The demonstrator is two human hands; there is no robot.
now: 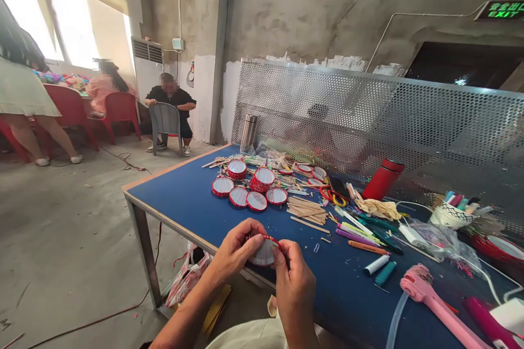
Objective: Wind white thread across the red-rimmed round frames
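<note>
Bare forearms behind left hand (pixel 235 248) and right hand (pixel 295 286); pale cream garment (pixel 254 337).

matt blue felt-like tabletop (pixel 196 207) | pale flat wooden sticks (pixel 307 210) | glossy red-rimmed small round drums (pixel 256 200) | brushed steel flask (pixel 248 133) | perforated grey metal screen (pixel 368 120) | smooth pink plastic glue gun (pixel 429 297) | rough bare concrete wall (pixel 311 5)

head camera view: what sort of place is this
Probably a small craft workshop with bare concrete walls. A blue work table carries little red-rimmed drums, wooden sticks and markers; the left hand and right hand hold another drum.
</note>
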